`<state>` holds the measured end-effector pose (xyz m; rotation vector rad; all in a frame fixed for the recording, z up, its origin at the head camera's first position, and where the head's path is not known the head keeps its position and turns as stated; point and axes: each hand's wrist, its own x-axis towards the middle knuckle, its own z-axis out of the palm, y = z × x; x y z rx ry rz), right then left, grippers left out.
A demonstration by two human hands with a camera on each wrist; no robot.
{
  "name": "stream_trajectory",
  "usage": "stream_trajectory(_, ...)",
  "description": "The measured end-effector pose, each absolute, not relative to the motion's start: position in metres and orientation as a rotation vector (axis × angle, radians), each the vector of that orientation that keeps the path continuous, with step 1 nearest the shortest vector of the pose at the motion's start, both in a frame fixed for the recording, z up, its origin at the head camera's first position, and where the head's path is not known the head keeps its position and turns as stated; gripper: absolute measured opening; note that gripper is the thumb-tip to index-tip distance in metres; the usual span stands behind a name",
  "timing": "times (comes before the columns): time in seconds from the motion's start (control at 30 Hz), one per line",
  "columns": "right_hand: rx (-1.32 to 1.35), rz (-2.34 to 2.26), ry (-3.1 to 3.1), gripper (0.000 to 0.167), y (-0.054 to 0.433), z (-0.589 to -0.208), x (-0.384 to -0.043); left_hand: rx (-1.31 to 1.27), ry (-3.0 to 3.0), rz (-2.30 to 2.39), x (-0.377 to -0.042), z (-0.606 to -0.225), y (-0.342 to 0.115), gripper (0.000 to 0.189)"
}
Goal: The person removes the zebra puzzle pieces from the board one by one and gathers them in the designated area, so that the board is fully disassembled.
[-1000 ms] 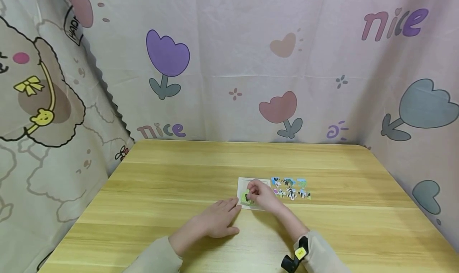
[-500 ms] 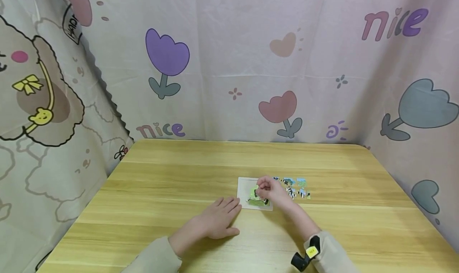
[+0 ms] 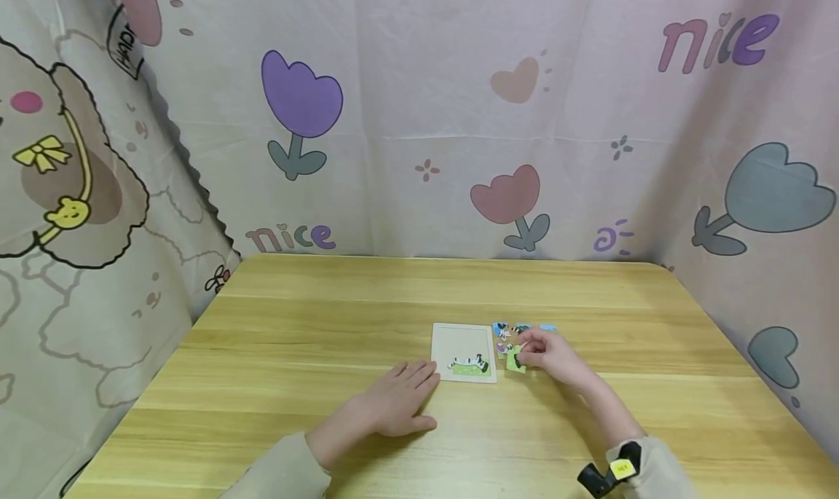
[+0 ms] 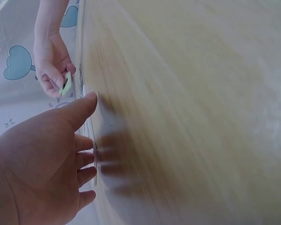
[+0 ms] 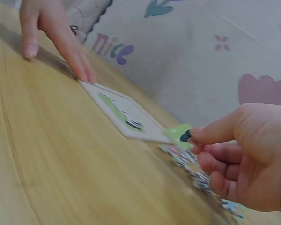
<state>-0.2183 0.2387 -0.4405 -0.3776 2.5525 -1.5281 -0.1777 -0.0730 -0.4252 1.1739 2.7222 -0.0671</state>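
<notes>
A square, pale puzzle tray (image 3: pixel 454 340) lies on the table; a green strip with black-and-white animal figures (image 3: pixel 470 366) sits inside, along its lower right. My left hand (image 3: pixel 401 404) lies palm down with straight fingers, their tips at the tray's left edge. Between thumb and index finger, my right hand (image 3: pixel 557 357) pinches a green puzzle piece (image 5: pixel 177 135) with a black patch. It holds this piece just right of the tray, raised over loose puzzle pieces (image 5: pixel 196 176). In the head view the hand hides some of them.
The loose pieces (image 3: pixel 502 330) lie in two rows to the right of the tray on the wooden table (image 3: pixel 314 324). A printed curtain (image 3: pixel 406 84) hangs behind the table's far edge and along both sides. A black camera (image 3: pixel 606 476) is strapped at the right wrist.
My right hand has moved right, from over the tray to over the loose pieces, carrying the green puzzle piece. The strip in the tray now shows uncovered. My left hand has stayed in place.
</notes>
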Motion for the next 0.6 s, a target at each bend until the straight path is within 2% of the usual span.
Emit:
stream_trajectory(0.37,-0.557,-1.244,2.756,0.012,0.235,-0.447,-0.207,1.162,2.709,-0.058,-0.178,-0.424,-0.071,0.071)
stream_trajectory(0.6,-0.503,-1.087,2.905,0.01,0.225,-0.449,-0.202,1.156,2.702,-0.053,-0.178,-0.423,-0.07,0.071)
